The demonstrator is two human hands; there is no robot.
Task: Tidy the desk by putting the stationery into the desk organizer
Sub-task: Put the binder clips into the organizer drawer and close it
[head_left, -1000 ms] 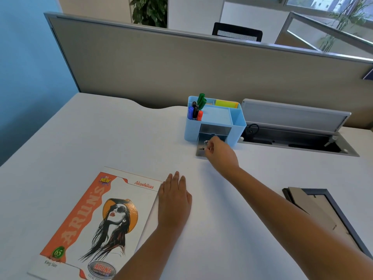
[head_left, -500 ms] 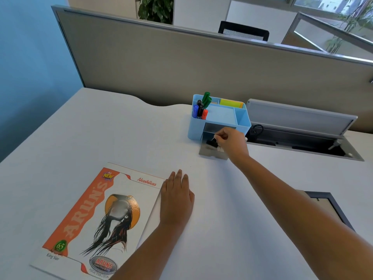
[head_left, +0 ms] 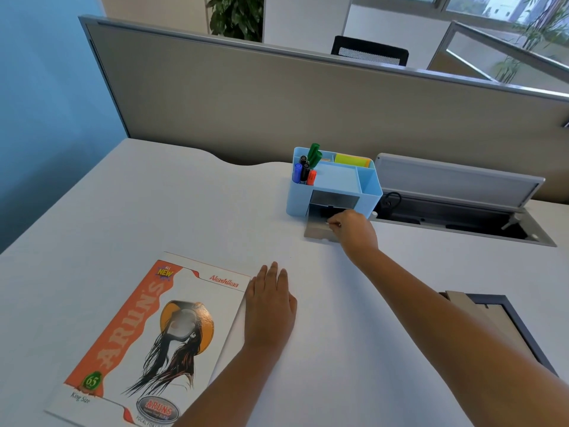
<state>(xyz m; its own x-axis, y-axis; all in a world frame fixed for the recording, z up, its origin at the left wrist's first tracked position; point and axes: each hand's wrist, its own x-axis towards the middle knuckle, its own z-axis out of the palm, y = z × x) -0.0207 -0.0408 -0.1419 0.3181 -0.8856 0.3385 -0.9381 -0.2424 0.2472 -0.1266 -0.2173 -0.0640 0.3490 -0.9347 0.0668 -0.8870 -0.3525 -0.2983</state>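
Observation:
A light blue desk organizer [head_left: 335,180] stands at the back of the white desk. Several markers [head_left: 304,169] stand in its left slot and yellow sticky notes [head_left: 352,160] sit at its back. Its grey drawer [head_left: 317,232] is pulled out toward me. My right hand [head_left: 354,229] reaches over the open drawer with its fingertips pinched on a small binder clip, of which only a silver glint shows. My left hand [head_left: 271,303] lies flat on the desk, holding nothing, its edge touching an orange-and-white notebook [head_left: 147,334].
An open cable tray [head_left: 462,217] with a raised lid [head_left: 455,183] is sunk into the desk right of the organizer. A dark-framed board [head_left: 498,328] lies at the right edge. A beige partition [head_left: 308,103] closes off the back.
My right hand has shifted from the drawer's left side toward its right and lowered into it with the clip. The left hand and the notebook have stayed put.

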